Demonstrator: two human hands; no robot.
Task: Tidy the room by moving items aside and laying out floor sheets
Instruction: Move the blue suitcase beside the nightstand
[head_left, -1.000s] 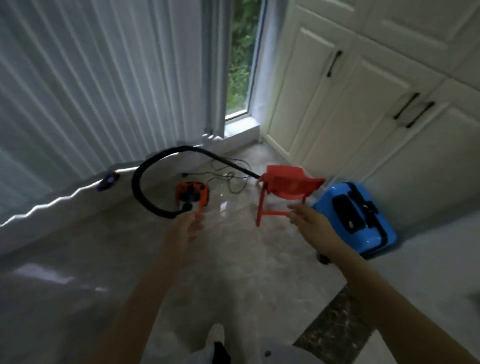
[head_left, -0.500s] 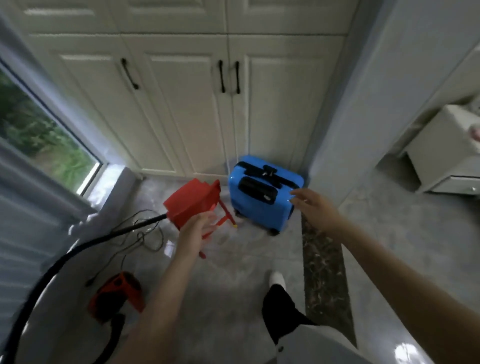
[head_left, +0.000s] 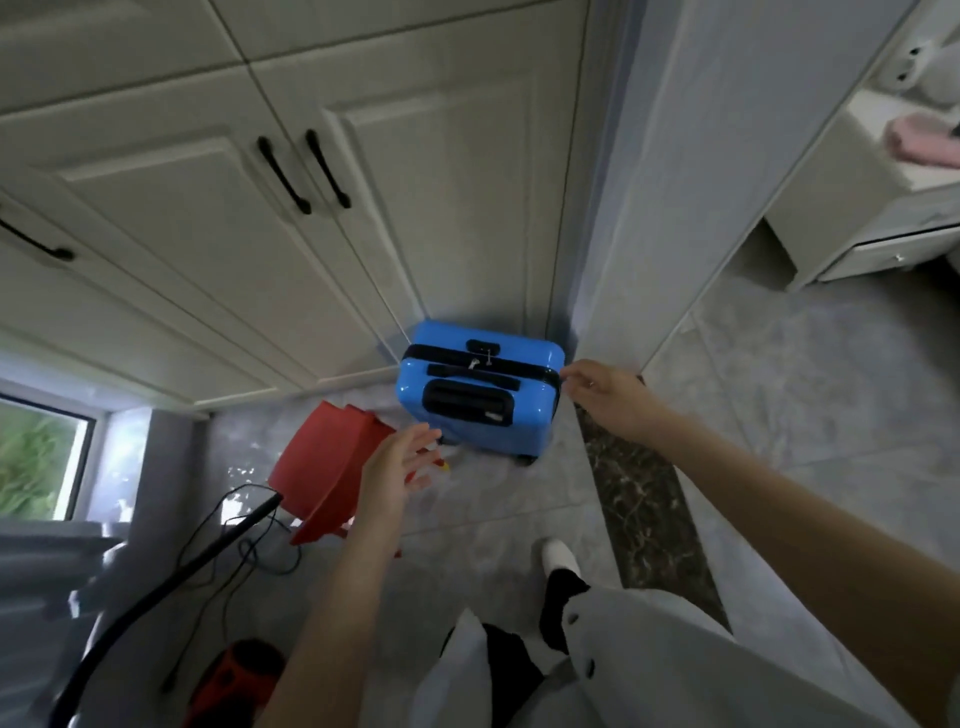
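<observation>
A small blue suitcase stands on the tiled floor against the white cupboard doors, its black handle facing up. To its left a red plastic chair lies tipped over. My left hand hovers open above the chair's right edge, fingers spread, holding nothing. My right hand reaches to the suitcase's right corner, fingertips at its edge, fingers apart; no grip shows.
A black vacuum hose and thin cables run along the floor at the left, ending at a red vacuum body. White cupboards back the suitcase. A white nightstand stands far right. My feet are near the bottom centre.
The view swung right from the window and vacuum to the suitcase. Both hands moved closer to the suitcase, the right hand now at its corner.
</observation>
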